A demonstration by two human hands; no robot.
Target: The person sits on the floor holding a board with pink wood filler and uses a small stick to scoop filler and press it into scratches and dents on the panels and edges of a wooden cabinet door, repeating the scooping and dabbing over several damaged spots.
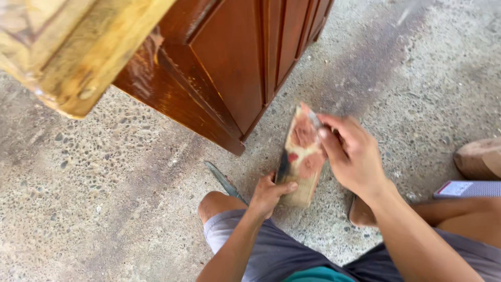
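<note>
A small wooden board (301,156), smeared with reddish filler, is gripped at its lower end by the closed left hand (269,194); its long axis runs toward 12 o'clock. The right hand (352,154), at 3 o'clock, is pinched on a putty knife (314,119) at the board's upper edge.

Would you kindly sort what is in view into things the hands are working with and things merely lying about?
In hand:
- small wooden board, smeared red, steadied by the left hand
- thin blade, blurred, in the right hand

Lying about:
- flat tool on the concrete floor
- brown panelled door
- pale timber
</note>
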